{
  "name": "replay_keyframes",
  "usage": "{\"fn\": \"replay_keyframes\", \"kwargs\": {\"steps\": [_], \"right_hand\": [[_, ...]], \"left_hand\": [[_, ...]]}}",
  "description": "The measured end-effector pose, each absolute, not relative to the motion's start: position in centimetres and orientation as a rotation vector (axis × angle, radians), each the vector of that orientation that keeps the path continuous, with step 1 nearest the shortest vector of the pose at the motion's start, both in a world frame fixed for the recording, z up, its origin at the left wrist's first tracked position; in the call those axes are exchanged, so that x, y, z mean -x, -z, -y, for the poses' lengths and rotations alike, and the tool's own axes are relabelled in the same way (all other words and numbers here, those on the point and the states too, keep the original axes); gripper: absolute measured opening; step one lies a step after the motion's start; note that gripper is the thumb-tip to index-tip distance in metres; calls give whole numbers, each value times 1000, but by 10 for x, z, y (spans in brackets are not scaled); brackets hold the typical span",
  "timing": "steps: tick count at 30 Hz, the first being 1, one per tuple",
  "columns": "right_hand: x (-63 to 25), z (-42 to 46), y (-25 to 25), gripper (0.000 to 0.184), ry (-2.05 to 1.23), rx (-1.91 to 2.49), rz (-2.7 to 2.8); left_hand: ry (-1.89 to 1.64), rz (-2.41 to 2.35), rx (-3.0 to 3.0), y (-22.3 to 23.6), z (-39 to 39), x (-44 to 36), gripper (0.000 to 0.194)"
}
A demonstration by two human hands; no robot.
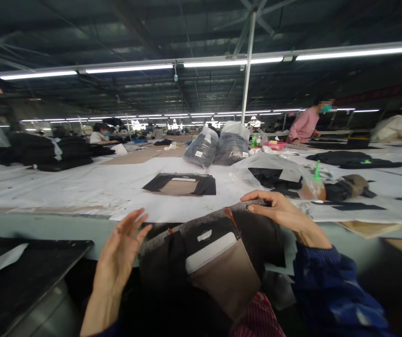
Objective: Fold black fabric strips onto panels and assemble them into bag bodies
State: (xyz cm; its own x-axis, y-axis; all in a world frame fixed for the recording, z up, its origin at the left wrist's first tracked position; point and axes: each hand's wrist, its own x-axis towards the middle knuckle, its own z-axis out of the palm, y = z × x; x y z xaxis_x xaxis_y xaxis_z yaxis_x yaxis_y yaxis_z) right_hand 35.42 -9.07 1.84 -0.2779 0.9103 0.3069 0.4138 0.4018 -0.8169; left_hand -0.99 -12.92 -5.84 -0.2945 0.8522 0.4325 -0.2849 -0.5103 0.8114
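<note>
A dark fabric bag piece (271,234) with a grey fuzzy edge hangs at the front of the table, close to my body. On its face are a brown pocket panel (224,276), a white strip (211,252) and a small orange-brown zipper pull (229,216). My right hand (274,210) pinches the top edge of this piece at its right end, thumb and fingers closed on it. Beside the left end, my left hand (122,248) is raised with its fingers apart and holds nothing.
A similar black and brown panel (180,184) lies flat on the white table (116,185). Beyond it stand plastic-wrapped bags (201,147). A green-tipped bottle (316,180) and dark scraps lie right. Stacked dark fabric (35,150) is left. Co-workers (304,124) work farther back.
</note>
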Motion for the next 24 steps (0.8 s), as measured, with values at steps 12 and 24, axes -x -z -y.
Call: {"fn": "replay_keyframes", "kwargs": {"steps": [12,24], "right_hand": [[-352,98,1,31,-1144,767,1885],[-488,50,17,40,208,1720,1858]], "left_hand": [[-1237,-1104,-2079,38,113,-119,34],[-1227,-1205,-1559,44,129,-98,39]]}}
